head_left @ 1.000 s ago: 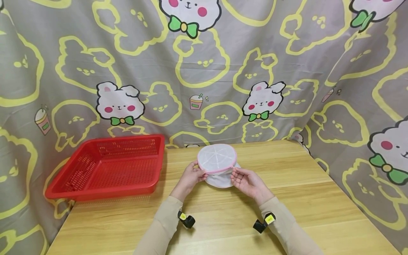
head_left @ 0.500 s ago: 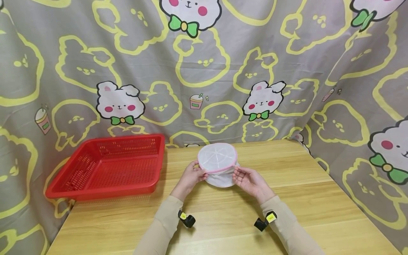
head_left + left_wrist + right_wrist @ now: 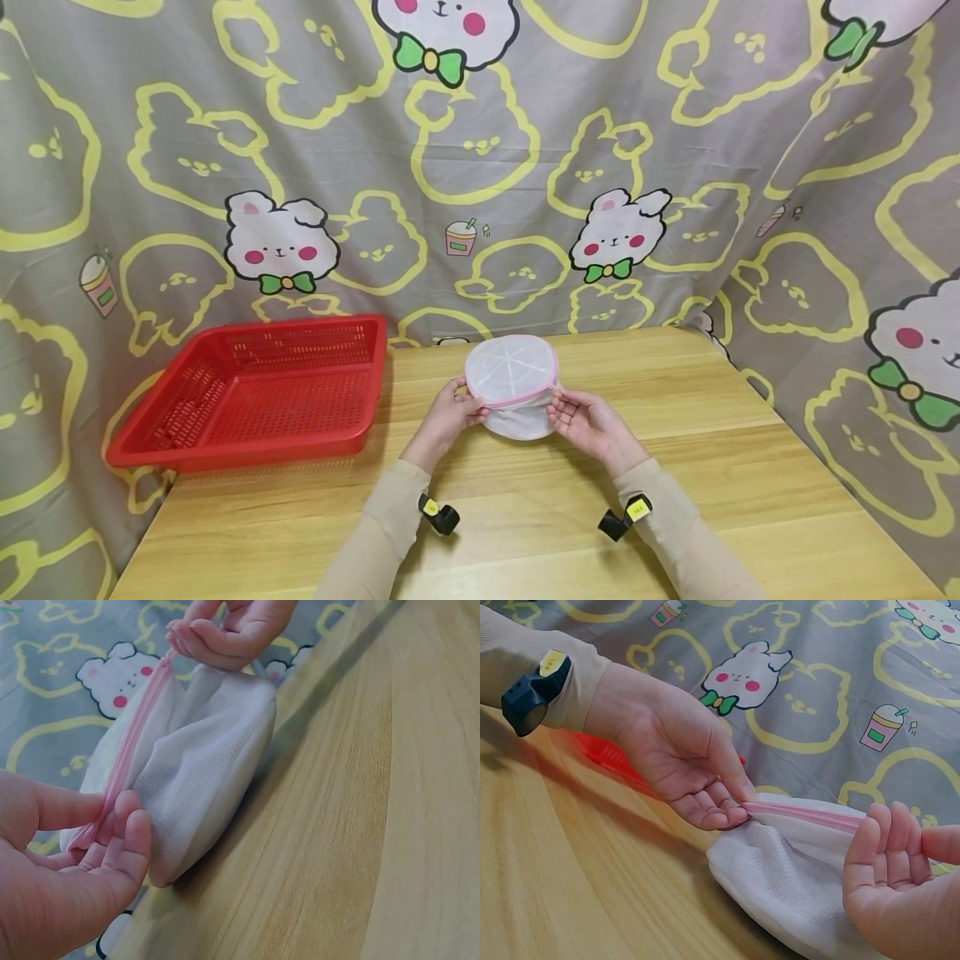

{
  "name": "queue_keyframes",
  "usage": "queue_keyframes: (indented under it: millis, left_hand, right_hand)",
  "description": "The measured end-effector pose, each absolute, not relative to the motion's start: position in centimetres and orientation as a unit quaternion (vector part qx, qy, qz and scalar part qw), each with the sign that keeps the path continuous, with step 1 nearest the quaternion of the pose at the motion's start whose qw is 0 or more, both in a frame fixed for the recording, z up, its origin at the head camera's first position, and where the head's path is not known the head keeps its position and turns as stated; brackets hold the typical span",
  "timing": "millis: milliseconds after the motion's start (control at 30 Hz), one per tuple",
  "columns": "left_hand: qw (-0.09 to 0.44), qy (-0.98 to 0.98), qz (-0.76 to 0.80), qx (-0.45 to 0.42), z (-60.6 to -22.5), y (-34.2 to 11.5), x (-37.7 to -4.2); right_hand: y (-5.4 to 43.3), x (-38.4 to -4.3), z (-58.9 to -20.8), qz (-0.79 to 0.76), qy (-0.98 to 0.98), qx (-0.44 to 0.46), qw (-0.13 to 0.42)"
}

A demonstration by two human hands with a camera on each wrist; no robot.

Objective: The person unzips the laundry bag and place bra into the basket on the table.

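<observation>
A round white mesh laundry bag with a pink zipper around its top edge stands on the table, slightly tilted. At the bag's left side, my left hand pinches the pink zipper edge between thumb and fingers. On the opposite side, my right hand has its fingers curled at the zipper's other end, pinching the small zipper pull. Between the two hands the zipper runs taut, as the right wrist view shows. Below it the mesh side wall sags in soft folds.
A red plastic basket with perforated walls stands on the left of the wooden table. Behind the table hangs a grey curtain with cartoon prints, which continues along the right side. Black bands with small devices sit on both wrists.
My right hand has shifted slightly right and up along the zipper edge, and the bag's top has tipped a little with it. The left hand keeps its place.
</observation>
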State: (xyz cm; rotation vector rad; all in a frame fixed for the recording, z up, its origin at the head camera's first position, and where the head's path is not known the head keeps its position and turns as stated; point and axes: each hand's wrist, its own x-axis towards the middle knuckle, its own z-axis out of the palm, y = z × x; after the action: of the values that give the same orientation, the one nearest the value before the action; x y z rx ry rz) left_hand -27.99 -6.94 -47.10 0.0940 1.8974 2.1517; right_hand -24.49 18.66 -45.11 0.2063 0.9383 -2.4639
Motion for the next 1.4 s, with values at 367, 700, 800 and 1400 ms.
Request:
queue_keyframes:
  millis: [367, 700, 800, 1400]
  left_hand:
    - [0.138, 0.659, 0.739, 0.028, -47.2, -7.1, -28.2]
    - [0.135, 0.662, 0.737, 0.029, -47.1, -7.3, -28.2]
    - [0.135, 0.660, 0.738, 0.029, -47.1, -7.4, -28.3]
    - [0.120, 0.650, 0.751, 0.006, -47.2, -7.6, -28.4]
  right_hand:
    - [19.0, -24.4, -45.0, -0.907, 0.341, 0.068, 0.236]
    - [19.1, -24.6, -44.8, -0.910, 0.335, 0.068, 0.236]
    - [19.1, -24.6, -44.9, -0.909, 0.338, 0.067, 0.236]
    - [17.9, -24.2, -45.6, -0.893, 0.364, 0.048, 0.259]
